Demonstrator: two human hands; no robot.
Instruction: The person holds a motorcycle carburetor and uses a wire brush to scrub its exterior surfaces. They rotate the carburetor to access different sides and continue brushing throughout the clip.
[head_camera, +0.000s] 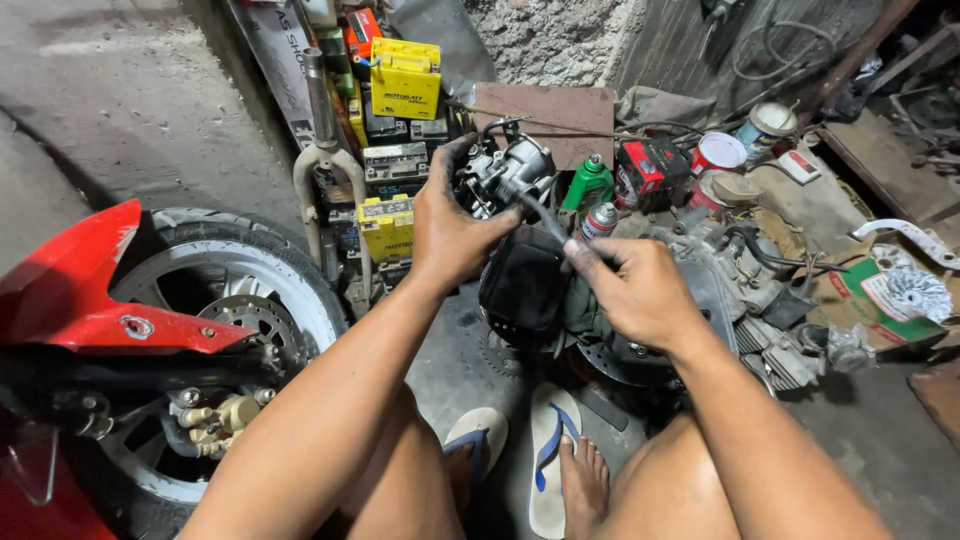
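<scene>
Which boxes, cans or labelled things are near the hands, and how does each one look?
Yellow box: top of the stack, behind the left hand.
Second yellow box: lower, left of that hand.
Green bottle: upright, behind the right hand.
Spray can: beside the bottle, red-and-white.
Red-black carton: right of the bottle.

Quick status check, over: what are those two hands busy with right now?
Left hand gripping the grey metal carburetor, held up. Right hand pinching a thin dark tool, tip at the carburetor. Nothing between them; green bottle and spray can stand just behind.
</scene>
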